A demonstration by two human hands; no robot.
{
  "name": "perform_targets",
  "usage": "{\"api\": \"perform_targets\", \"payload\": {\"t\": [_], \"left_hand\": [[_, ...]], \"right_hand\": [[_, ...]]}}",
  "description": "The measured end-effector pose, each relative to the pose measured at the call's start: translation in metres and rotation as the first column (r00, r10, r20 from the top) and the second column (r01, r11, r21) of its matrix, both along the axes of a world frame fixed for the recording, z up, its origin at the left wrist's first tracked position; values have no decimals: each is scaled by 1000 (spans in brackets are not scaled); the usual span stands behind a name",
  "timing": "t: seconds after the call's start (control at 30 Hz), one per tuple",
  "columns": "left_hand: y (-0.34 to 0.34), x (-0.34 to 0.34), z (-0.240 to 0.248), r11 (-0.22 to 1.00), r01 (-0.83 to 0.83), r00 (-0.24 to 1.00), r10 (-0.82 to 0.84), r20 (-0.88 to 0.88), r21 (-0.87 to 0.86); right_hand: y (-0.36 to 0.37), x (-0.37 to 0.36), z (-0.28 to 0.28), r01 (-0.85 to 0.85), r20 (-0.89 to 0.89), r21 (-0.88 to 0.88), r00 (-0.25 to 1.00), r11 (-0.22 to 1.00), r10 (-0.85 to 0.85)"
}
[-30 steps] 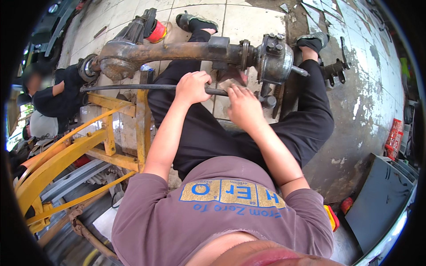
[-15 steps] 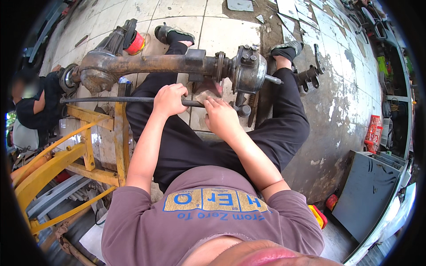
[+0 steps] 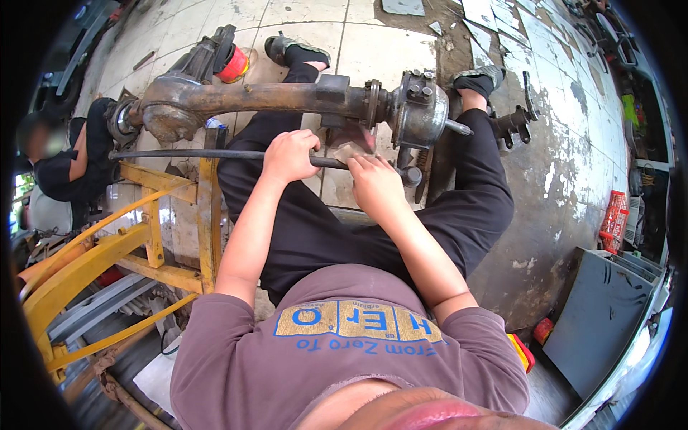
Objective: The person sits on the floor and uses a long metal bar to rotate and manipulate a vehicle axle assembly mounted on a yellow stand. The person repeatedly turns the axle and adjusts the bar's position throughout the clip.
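Observation:
A long dark steel tie rod (image 3: 197,153) runs left to right across my lap, just on the near side of a rusty vehicle axle (image 3: 247,97). My left hand (image 3: 289,155) is wrapped round the rod near its middle. To its right, my right hand (image 3: 375,180) presses a small tan piece of sandpaper (image 3: 348,151) against the rod, fingers bent over the top. The rod's rounded joint end (image 3: 411,176) sits just right of that hand, below the axle's round hub (image 3: 421,118). Part of the rod is hidden under my fingers.
A yellow metal frame (image 3: 208,229) stands close on my left. Another person (image 3: 64,154) sits at the axle's far left end. A red-yellow can (image 3: 233,66) stands behind the axle. Grey metal cabinet (image 3: 598,315) and red rack (image 3: 613,222) are at right.
The whole view has shifted slightly, so everything sits a little further right. Both hands keep their places on the rod, with the right fingers moved only slightly.

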State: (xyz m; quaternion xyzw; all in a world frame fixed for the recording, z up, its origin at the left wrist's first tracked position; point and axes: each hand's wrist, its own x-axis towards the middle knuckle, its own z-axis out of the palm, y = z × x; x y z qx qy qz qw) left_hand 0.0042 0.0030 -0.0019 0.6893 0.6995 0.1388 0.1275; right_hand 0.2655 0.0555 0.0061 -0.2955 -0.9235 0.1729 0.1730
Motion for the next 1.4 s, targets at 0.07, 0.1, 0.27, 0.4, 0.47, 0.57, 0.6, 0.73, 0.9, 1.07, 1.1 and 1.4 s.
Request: {"api": "perform_targets", "payload": {"t": [0.07, 0.1, 0.27, 0.4, 0.47, 0.57, 0.6, 0.73, 0.9, 1.07, 1.1, 1.4], "left_hand": [[1, 3, 0, 1000, 9, 1000, -9, 15, -1], [4, 2, 0, 1000, 19, 1000, -19, -8, -20], [3, 1, 0, 1000, 11, 1000, -11, -18, -16], [3, 4, 1, 999, 21, 999, -22, -31, -29], [1, 2, 1, 999, 3, 1000, -4, -24, -33], [5, 3, 1, 1000, 14, 1000, -14, -27, -11], [6, 4, 1, 1000, 22, 999, -22, -25, -8], [3, 3, 3, 1000, 10, 999, -10, -36, -11], [7, 9, 4, 1000, 5, 999, -5, -39, -3], [5, 3, 0, 1000, 19, 999, -20, -45, -10], [8, 4, 2, 999, 21, 998, -22, -52, -24], [5, 3, 3, 999, 25, 999, -26, -43, -36]], "right_hand": [[-1, -1, -3, 28, 22, 2, 999, 1000, -28], [6, -5, -6, 27, 88, -57, 996, 998, -22], [1, 0, 4, 16, -36, -11, 999, 1000, -17], [10, -9, -3, 40, 201, -162, 979, 986, -7], [7, -7, 8, 12, 144, -146, 990, 989, 9], [2, 3, 0, 2, -40, -18, 999, 1000, -3], [7, -2, -8, 15, -29, -9, 999, 1000, -15], [6, 0, 4, -40, 39, -93, 998, 995, 44], [-1, -6, -8, 40, 102, -131, 994, 991, -26], [-7, 0, -7, 56, -113, 36, 992, 998, -52], [-5, -4, -16, 84, -93, 100, 993, 991, -75], [0, -5, -10, 42, 82, -59, 996, 997, -37]]}}
